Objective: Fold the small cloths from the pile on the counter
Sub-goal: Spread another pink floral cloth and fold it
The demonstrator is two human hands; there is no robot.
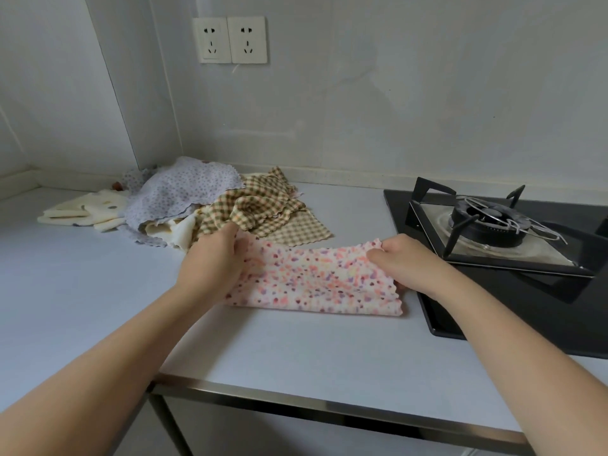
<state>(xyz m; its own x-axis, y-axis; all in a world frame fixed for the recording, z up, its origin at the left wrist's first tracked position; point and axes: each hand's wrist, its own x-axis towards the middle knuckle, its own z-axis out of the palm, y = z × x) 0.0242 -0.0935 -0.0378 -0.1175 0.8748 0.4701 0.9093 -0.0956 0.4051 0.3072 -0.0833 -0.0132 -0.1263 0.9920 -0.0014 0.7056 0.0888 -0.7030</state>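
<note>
1. On the counter (98, 291), just in front of the pile, we see a white cloth with pink, orange and purple spots (316, 278), held out sideways between two hands.
2. Its near, wavy edge lies on the counter. Its far edge is lifted at both ends and sags in the middle.
3. We find the left hand (214, 258) gripping the cloth's left end, fingers curled over the far corner and the palm covering that side.
4. We find the right hand (408, 261) holding the right end, thumb and curled fingers pinching the far corner. Whether the cloth is one layer or doubled we cannot tell.
5. Behind the left hand sits the pile of cloths (210, 205), loose and crumpled, reaching back towards the wall corner.
6. In the pile we make out a brown-and-green checked cloth (260, 209) nearest the hands, with a lilac speckled cloth (184, 189) draped over its left half.
7. A cream cloth with a few dots (85, 209) lies flat at the pile's left side, touching it.
8. To the right of the spotted cloth, just beside it but apart, we see a black gas hob (493, 291) set into the counter.
9. A burner (487, 222) sits on the hob under black pan supports.
10. On the pale wall (394, 110) above the pile we see two white sockets (230, 39) side by side.
11. Along the counter's front runs a steel edge (329, 403), with both bare forearms reaching over it.
</note>
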